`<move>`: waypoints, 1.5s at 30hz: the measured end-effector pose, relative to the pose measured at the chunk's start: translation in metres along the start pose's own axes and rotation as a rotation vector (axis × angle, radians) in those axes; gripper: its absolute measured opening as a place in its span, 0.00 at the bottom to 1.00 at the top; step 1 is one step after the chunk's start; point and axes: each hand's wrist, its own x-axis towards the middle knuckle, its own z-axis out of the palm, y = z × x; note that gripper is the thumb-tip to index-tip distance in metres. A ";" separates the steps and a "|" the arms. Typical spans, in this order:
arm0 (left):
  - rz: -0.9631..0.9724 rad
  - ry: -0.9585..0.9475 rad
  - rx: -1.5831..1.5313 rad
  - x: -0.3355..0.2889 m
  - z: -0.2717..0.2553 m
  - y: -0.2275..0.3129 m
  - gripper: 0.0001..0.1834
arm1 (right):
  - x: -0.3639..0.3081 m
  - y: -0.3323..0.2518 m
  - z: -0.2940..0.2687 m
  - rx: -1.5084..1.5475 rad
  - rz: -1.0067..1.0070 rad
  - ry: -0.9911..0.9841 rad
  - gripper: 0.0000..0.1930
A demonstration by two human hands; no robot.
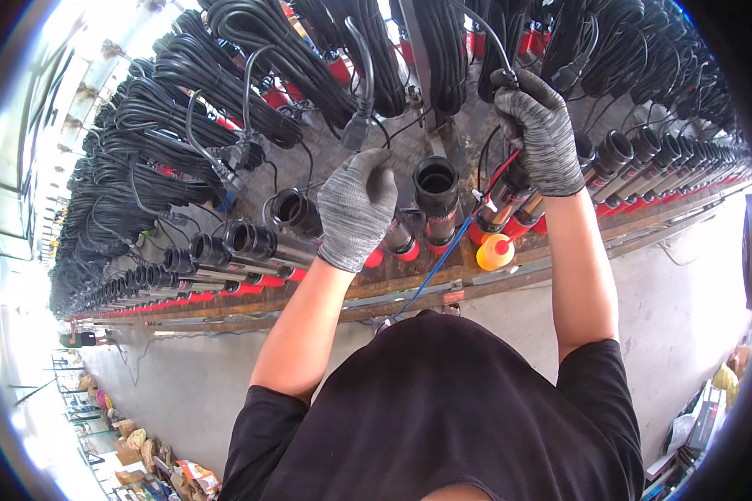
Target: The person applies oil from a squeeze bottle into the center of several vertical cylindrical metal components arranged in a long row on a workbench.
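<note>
My left hand [358, 210], in a grey knit glove, is closed with thumb and fingers together. A thin black cable runs down to its fingertips, but I cannot make out what lies between them. Just above hangs a black plug [357, 125]. My right hand [541, 129], gloved alike, is raised higher and closed around a power cord [498, 48], which enters its fingers from above. Between the hands stands a metal cylinder with an open black collar [436, 185]. A blue line [439, 265] rises toward a red strand [503, 169] beneath the right hand.
Long rows of similar cylinders [263, 244] with red ends line the bench edge [359, 294]. Coiled black cables [200, 125] are packed behind them. A yellow bottle with a red cap [494, 253] stands near the front edge. Boxes and bags [146, 455] lie at lower left.
</note>
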 end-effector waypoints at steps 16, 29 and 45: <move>0.125 -0.048 0.073 -0.045 -0.028 0.030 0.14 | 0.005 0.009 -0.015 0.020 0.074 0.000 0.15; 0.137 -0.208 -0.035 -0.104 -0.054 0.050 0.13 | 0.011 0.018 -0.022 0.011 -0.075 -0.068 0.14; 0.137 -0.137 -0.030 -0.098 -0.046 0.049 0.08 | 0.006 0.017 -0.019 0.153 -0.138 -0.156 0.13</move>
